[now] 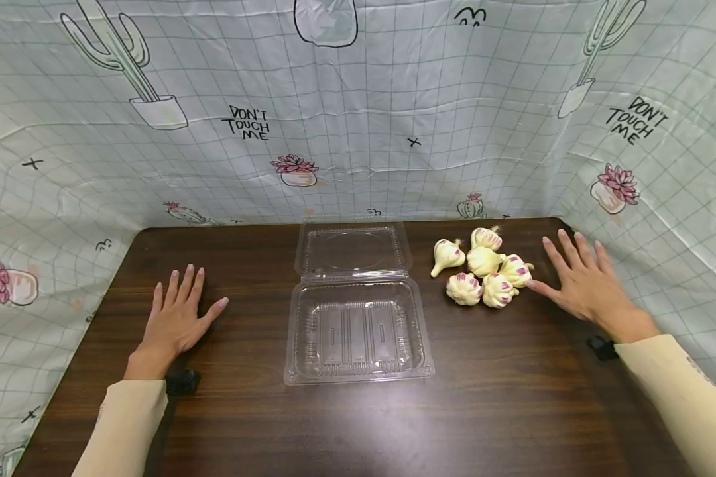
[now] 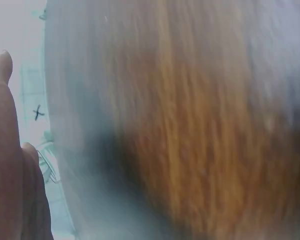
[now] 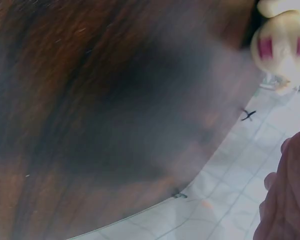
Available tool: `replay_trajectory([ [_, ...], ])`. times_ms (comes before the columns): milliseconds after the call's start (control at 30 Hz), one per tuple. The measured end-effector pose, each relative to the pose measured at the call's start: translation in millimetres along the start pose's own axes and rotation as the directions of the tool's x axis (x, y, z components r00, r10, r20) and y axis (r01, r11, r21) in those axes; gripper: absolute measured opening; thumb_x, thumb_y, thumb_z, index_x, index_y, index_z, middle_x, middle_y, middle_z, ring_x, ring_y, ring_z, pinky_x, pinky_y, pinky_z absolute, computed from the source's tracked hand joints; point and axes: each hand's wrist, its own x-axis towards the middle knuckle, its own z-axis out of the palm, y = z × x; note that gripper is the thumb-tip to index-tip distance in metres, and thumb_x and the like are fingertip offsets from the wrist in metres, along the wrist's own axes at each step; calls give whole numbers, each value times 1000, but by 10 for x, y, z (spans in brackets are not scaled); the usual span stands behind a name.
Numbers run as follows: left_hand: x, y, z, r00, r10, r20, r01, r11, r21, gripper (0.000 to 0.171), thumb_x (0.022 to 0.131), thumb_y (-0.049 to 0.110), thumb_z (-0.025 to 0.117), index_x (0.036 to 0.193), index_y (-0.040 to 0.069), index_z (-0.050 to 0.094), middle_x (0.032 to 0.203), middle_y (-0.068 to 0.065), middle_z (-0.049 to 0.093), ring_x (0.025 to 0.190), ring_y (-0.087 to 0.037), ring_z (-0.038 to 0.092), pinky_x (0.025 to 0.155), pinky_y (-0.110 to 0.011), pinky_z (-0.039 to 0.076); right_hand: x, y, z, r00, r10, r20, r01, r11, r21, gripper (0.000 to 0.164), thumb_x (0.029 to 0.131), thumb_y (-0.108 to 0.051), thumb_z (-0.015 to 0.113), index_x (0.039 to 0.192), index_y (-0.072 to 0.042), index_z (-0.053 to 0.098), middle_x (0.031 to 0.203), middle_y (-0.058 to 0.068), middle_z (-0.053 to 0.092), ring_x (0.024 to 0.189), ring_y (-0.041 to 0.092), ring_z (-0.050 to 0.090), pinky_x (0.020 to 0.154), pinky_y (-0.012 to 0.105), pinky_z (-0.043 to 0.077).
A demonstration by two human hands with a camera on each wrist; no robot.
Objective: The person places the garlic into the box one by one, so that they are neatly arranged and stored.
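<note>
We see six garlic bulbs (image 1: 482, 270) clustered on the desk (image 1: 244, 411) just right of the open clear clamshell container (image 1: 357, 331); the right hand (image 1: 581, 285) lies flat with fingers straight, thumb tip touching the nearest bulb, and the left hand (image 1: 176, 318) lies flat and empty, well apart. We judge each bulb light, firm and papery-skinned, best taken around its round body rather than by the thin stem.

Cream garlic bulbs (image 1: 483, 271) streaked purple, clear container (image 1: 355, 331), dark brown wood-grain table (image 1: 513, 411).
</note>
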Motion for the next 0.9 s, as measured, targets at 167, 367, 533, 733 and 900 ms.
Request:
replay_trajectory([
  [167,0,85,-6,1000,11,9,-11,1000,4,101,106,73,32,169,0,2,174,-26,-4,159,-50,-7,127,-65,-13,37,-75,-34,999,-44,-5,44,999,6,91,109,-64,41,170,-6,7,173,29,5,158,54,6,127,68,-6],
  [367,-16,203,-4,1000,26,13,-26,1000,-7,99,106,71,34,169,0,4,175,-25,-2,160,-49,-6,127,-65,-11,57,-136,-46,996,-89,-21,89,996,8,85,110,-58,44,171,-7,11,173,28,10,157,53,11,127,70,2],
  [533,-34,298,12,999,43,12,-43,999,-15,97,107,69,36,169,2,4,175,-24,-1,160,-48,-4,128,-64,-10,73,-166,-46,989,-134,-66,134,991,-10,83,110,-53,50,170,-6,16,171,29,18,155,54,18,125,70,9],
  [733,-49,424,34,997,71,12,-71,997,-36,94,108,66,37,170,3,4,176,-22,-1,161,-47,-3,129,-63,-8,102,-218,-58,984,-163,-67,162,987,-18,84,108,-55,53,167,-3,25,168,30,26,152,55,24,125,68,13],
  [900,-41,521,40,995,96,14,-95,994,-58,92,109,65,36,170,4,5,176,-21,0,161,-46,-2,129,-64,-6,120,-236,-62,978,-195,-80,195,981,-4,83,107,-54,56,165,-2,29,168,28,29,151,54,28,126,67,15],
])
